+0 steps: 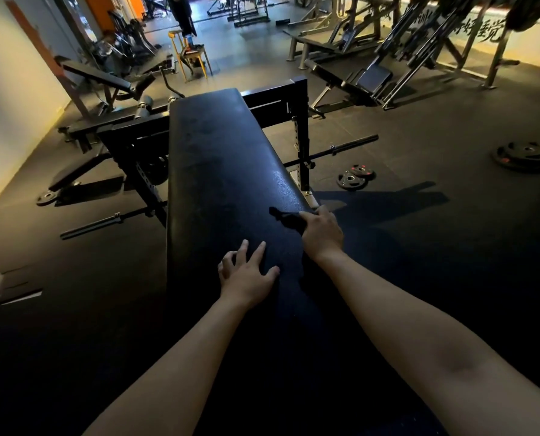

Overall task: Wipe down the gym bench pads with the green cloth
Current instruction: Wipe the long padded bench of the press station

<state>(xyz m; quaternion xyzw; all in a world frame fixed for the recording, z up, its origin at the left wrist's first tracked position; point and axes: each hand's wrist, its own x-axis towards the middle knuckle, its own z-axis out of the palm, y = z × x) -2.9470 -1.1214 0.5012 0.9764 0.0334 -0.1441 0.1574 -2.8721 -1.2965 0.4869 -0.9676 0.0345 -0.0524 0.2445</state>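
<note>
Clutching what seems the cloth point(286, 219), the right hand point(322, 231) presses the bench pad point(224, 158); left hand point(246, 273) rests splayed.

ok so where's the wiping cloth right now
In the head view the crumpled cloth, dark in this light, sits at the right edge of the long black padded bench, gripped by the right hand; the left hand rests on the bench nearby.

Black bench pad point(224, 171) — dark cloth point(286, 219) — yellow chair point(190, 55).
</note>
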